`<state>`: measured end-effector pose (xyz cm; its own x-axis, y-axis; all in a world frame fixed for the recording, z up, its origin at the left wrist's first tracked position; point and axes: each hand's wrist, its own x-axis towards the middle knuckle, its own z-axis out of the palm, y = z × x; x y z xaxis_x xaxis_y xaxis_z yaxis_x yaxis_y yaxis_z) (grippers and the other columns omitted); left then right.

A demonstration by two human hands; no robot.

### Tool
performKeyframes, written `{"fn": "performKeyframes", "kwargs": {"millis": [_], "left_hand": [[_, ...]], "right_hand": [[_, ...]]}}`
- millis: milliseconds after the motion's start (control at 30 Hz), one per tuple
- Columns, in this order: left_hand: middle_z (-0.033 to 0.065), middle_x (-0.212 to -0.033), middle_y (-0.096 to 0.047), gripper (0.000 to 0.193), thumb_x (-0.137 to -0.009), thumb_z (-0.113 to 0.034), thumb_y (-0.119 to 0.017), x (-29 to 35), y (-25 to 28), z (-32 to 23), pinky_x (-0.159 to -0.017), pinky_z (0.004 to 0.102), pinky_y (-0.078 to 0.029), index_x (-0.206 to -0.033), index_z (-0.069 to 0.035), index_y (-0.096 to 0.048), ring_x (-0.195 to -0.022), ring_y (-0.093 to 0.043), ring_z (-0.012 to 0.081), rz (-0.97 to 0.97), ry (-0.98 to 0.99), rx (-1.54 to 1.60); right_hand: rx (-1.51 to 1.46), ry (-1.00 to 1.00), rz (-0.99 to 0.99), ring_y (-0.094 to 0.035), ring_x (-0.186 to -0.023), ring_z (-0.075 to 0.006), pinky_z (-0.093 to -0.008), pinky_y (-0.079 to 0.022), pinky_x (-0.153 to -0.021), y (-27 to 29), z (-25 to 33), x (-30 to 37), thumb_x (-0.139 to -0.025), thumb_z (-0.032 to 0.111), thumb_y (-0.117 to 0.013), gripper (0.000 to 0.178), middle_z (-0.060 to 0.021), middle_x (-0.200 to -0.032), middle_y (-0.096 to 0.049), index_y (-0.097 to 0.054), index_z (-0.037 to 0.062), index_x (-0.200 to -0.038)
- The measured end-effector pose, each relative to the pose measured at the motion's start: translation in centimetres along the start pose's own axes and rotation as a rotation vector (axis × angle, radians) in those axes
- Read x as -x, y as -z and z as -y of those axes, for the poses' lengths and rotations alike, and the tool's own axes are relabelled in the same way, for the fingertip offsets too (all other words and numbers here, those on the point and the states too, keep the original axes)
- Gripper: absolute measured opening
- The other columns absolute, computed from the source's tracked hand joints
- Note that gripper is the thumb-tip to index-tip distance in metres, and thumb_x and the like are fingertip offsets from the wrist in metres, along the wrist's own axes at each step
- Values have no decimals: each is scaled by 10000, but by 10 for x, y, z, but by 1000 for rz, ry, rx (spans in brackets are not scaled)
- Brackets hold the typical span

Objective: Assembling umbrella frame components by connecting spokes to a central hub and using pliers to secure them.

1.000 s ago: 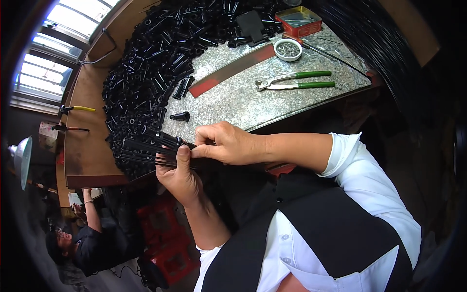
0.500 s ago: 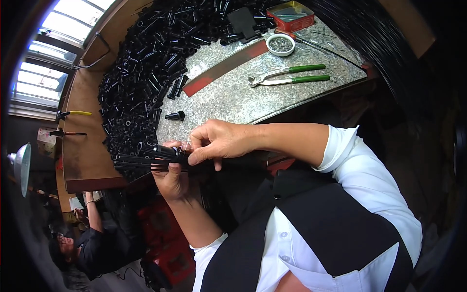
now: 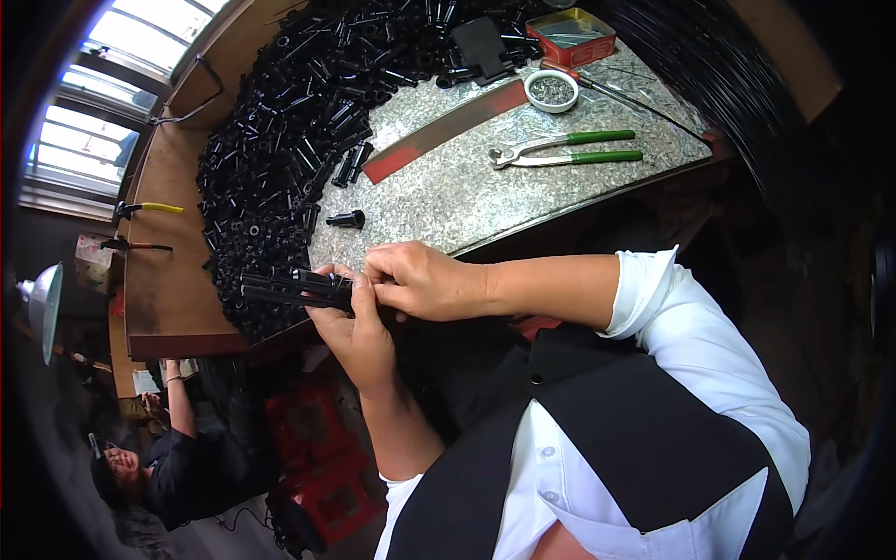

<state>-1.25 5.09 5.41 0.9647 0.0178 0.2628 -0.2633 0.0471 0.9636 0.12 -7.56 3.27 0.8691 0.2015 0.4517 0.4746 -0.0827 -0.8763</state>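
My left hand (image 3: 359, 341) is closed around a bundle of slim black rods (image 3: 271, 291) with a shiny black tubular piece (image 3: 315, 279) along its upper side. The rods point left, over the table's near edge. At their right end, my right hand (image 3: 425, 280) is closed in a pinch against the left fingers. What lies between its fingertips is hidden. Just beyond the hands, a single black cylindrical fitting (image 3: 346, 219) lies on its side on the speckled tabletop (image 3: 420, 210).
Black fittings (image 3: 271, 159) are heaped at the left and back. Green-handled pincers (image 3: 565, 149), a white bowl of small metal bits (image 3: 552, 91), a red tin (image 3: 571, 35), a long strip (image 3: 446, 129) and a screwdriver (image 3: 621, 95) lie behind. A co-worker (image 3: 187, 457) sits at lower left.
The rods have shifted slightly right and upward. My left thumb has come up onto their right end. My right fingers have drawn in closer, and the fine wire seen near them is no longer distinct.
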Motion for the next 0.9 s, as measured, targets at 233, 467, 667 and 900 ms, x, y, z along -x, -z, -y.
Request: {"fn": "performKeyframes", "kwargs": {"millis": [233,467,667,900], "left_hand": [[65,-982,-504,255,-892,20,-532,-1,9,-1,-802,235,-424,-1124,5,-428,-870,-496,106,74,-39,-57],[60,-913,-502,223,-866,59,-546,0,9,2,-785,245,-432,-1048,-13,-439,-837,-497,105,91,-89,-33],[59,-905,-499,225,-855,78,-544,3,12,9,-774,247,-435,-1028,-19,-437,-830,-503,109,68,-143,-44],[44,-898,-486,182,-863,41,-551,6,1,9,-740,238,-419,-999,-2,-438,-797,-499,102,70,-159,-110]], "right_hand": [[-38,-16,102,-620,-701,-190,-310,-478,-641,10,-10,-1,-829,179,-638,205,-102,-741,-622,-593,-20,-810],[-168,-247,173,-590,-751,-122,-273,-465,-686,14,-16,-4,-788,235,-705,256,-66,-782,-645,-605,0,-787],[-252,-317,260,-576,-760,-104,-265,-460,-687,14,-15,-8,-774,241,-731,265,-57,-786,-640,-598,12,-774],[-258,-242,222,-584,-759,-111,-267,-461,-677,22,-20,-2,-757,279,-743,300,-61,-774,-637,-601,15,-786]]}}
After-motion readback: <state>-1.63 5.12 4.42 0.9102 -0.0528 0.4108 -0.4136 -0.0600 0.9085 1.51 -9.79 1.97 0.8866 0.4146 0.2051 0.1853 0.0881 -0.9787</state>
